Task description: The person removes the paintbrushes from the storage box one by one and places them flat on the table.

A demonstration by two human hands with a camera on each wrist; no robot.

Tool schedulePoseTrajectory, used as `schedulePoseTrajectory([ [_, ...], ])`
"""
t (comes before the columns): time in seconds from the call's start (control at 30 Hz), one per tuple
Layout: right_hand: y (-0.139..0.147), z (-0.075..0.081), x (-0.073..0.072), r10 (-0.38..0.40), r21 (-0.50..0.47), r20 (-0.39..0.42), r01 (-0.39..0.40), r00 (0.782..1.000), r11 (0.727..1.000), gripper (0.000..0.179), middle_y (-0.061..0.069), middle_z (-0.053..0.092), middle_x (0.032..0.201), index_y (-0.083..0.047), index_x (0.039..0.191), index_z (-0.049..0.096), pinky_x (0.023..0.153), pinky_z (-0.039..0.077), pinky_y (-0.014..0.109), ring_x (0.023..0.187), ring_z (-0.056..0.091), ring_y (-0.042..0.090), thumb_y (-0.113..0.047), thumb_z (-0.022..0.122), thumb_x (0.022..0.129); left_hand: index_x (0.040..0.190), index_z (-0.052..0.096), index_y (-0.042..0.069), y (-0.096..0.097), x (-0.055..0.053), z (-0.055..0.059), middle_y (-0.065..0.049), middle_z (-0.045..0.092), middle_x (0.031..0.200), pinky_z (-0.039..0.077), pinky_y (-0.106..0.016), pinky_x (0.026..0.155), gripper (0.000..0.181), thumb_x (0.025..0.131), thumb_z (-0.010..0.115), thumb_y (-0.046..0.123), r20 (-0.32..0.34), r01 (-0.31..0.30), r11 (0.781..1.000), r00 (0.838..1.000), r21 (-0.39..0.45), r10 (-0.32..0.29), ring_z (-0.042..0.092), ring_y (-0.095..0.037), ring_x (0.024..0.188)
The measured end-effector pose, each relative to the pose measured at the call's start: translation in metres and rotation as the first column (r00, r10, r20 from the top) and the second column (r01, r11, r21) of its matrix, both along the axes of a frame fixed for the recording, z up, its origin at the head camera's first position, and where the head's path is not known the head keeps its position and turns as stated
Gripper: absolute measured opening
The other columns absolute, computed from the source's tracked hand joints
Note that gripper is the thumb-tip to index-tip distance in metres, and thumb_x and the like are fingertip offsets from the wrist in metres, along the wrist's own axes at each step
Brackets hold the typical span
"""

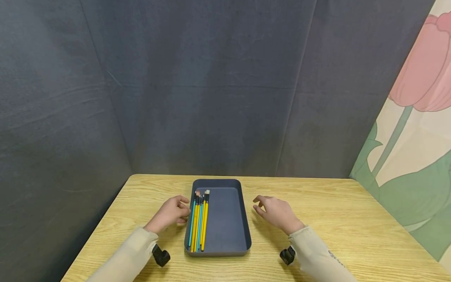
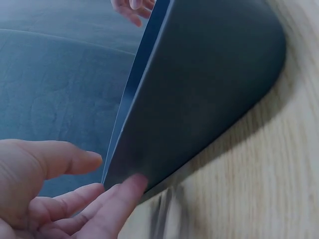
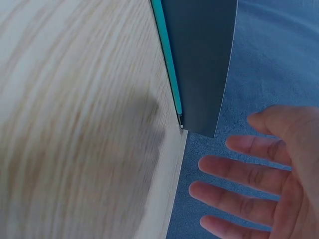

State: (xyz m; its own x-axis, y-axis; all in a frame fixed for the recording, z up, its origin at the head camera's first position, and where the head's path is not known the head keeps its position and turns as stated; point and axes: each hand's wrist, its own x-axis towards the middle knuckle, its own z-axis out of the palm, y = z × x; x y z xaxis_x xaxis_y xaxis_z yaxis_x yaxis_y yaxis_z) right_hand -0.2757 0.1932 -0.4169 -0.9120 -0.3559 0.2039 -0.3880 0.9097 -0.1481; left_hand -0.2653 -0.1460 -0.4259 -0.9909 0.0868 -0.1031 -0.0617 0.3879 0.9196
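A dark grey rectangular tray (image 1: 227, 219) lies on the wooden table between my hands. Several long paintbrushes (image 1: 204, 225) with yellow or turquoise handles lie side by side along its left wall, bristles at the far end. My left hand (image 1: 173, 211) is at the tray's left side, fingers loosely bent; in the left wrist view a fingertip (image 2: 134, 184) overlaps the tray's outer wall (image 2: 209, 69). To the right, my right hand (image 1: 276, 211) hovers apart from the tray, fingers spread and holding nothing. The right wrist view shows a turquoise handle (image 3: 169, 62) along the tray's dark wall (image 3: 204, 74).
The light wooden table (image 1: 317, 203) extends to both sides. Behind it hangs a dark grey curtain (image 1: 211, 98), which also covers the left side. A tulip-patterned surface (image 1: 419, 117) stands at the right. Each sleeve carries a black wrist camera (image 1: 161, 256).
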Motion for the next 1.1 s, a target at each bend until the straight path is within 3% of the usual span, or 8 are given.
schedulePoseTrajectory([
  [0.2,-0.0002,-0.0015,-0.0005,-0.004,0.008,0.006,0.004,1.000,1.000,0.022,-0.002,0.071,0.090,-0.016,0.109,0.068,0.059,0.053,0.033,0.075,0.066,0.014,-0.030,0.062,0.093,0.122,0.052,-0.009,0.0014,0.0015,-0.0008,-0.020,0.063,0.097,0.060,-0.040,0.069,0.038,0.085,0.061,-0.006,0.011,-0.017,0.999,1.000,0.034,0.016,0.067,-0.025,0.081],
  [1.1,0.0001,0.0019,0.0001,0.001,-0.026,0.023,-0.001,1.000,1.000,0.022,-0.002,0.071,0.092,-0.015,0.110,0.067,0.063,0.054,0.037,0.078,0.067,0.017,-0.029,0.061,0.094,0.120,0.054,-0.005,0.0031,-0.0039,-0.0058,-0.017,0.061,0.097,0.060,-0.037,0.066,0.040,0.082,0.067,-0.008,0.040,-0.054,0.998,0.998,0.020,0.054,0.065,-0.020,0.076],
])
